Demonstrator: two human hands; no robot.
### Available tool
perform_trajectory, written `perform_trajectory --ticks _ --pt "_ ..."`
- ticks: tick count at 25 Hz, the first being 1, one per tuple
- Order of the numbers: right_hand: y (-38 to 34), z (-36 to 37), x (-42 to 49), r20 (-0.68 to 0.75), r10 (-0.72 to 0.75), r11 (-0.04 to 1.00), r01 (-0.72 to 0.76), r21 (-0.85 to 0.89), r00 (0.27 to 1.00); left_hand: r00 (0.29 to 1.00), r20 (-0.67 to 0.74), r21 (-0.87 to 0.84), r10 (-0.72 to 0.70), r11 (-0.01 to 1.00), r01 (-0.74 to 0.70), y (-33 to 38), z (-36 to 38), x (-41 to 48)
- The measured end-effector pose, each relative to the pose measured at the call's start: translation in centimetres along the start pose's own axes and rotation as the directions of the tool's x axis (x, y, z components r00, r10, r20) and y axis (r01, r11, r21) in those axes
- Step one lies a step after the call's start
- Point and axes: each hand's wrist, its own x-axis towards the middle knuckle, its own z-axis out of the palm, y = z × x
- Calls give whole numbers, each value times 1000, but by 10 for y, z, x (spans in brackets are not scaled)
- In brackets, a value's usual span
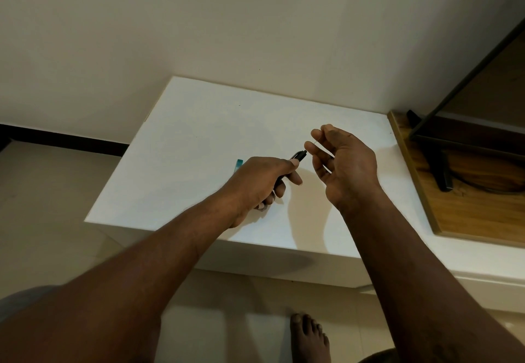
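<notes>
Above the flat white tabletop (199,135), the left hand (264,180) curls its fingers round a slim black pen-like barrel (298,155). The right hand (343,163) pinches a hair-thin pale rod (318,138) between thumb and forefinger. This looks like loading the rod; the next move calls for lining it up with the barrel's mouth.

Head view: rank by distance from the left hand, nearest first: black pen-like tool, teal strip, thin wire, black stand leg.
1. Black pen-like tool: gripped in the left hand.
2. Teal strip: on the white table, just behind that hand.
3. Thin wire: to the right, pinched by the right hand.
4. Black stand leg: far right, on the wooden board.
</notes>
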Motion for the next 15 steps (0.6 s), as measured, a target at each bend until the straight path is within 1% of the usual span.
perform_trajectory --ticks 5,9,15 --pt "3 1 -1 26 8 1000 -8 -2 1000 1000 2 -26 6 1000 -6 -2 0 2" --pt "3 2 -2 88 23 1000 -22 -15 996 1000 20 -107 8 994 -6 -3 -2 3" --pt "6 5 -5 129 -14 998 21 -54 992 998 54 -227 18 974 -5 -5 -5 3"
